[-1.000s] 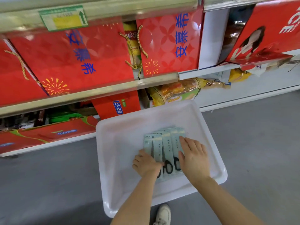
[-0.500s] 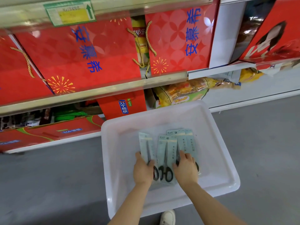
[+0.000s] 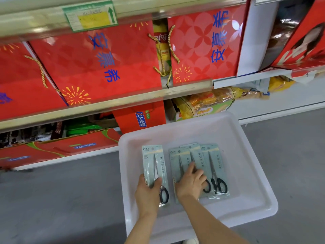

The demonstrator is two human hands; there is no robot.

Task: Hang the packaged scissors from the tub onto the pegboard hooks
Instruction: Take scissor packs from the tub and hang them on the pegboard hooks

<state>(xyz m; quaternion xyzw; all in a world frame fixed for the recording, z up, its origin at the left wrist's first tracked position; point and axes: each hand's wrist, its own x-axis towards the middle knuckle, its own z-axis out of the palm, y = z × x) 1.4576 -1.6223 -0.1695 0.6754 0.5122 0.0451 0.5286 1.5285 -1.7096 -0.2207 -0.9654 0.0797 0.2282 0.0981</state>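
Observation:
A white plastic tub sits on the grey floor below me. Inside lie several pale green scissor packs with black handles. My left hand grips the lower end of one pack, held apart at the left of the tub. My right hand lies on the overlapping group of packs to the right, fingers curled over the nearest one; whether it grips that pack is unclear. No pegboard or hooks are in view.
Store shelves stand just behind the tub, holding red gift boxes with gold rope handles, a smaller red box and yellow snack bags. A green and yellow price tag hangs on the upper shelf rail. Grey floor surrounds the tub.
My left hand has drawn one pack leftward, away from the group. My right hand has slid further up onto the remaining packs. The view has tilted slightly.

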